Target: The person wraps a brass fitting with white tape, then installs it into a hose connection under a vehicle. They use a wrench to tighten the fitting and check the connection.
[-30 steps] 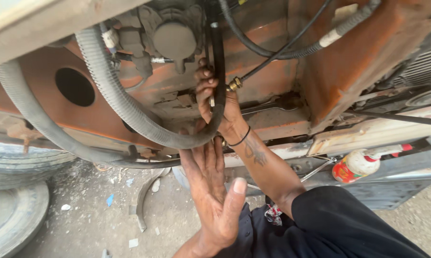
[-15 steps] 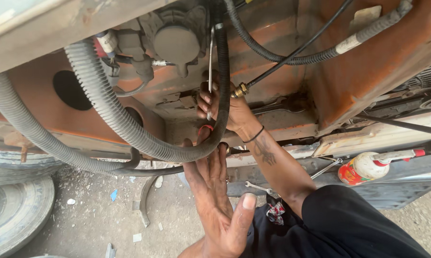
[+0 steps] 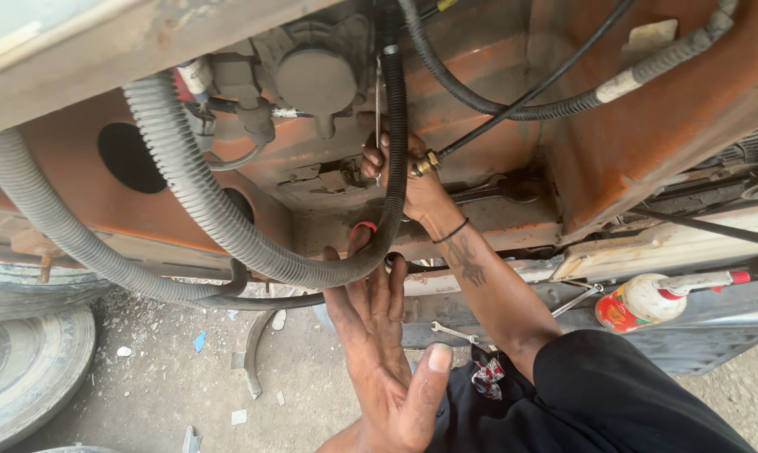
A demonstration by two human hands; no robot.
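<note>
Since a moment ago the right hand (image 3: 412, 180) has crept a little higher up the rusty orange frame (image 3: 480, 101), fingers (image 3: 377, 159) curled closed around a thin metal rod (image 3: 378, 117) just beside the brass fitting (image 3: 423, 164). Below that fitting, the left hand (image 3: 383, 352) stays spread flat and open, fingertips touching the grey corrugated hose (image 3: 228, 226). Well right of the fitting lies a red-and-white bottle (image 3: 648, 302); below it, a small wrench (image 3: 454, 333).
</note>
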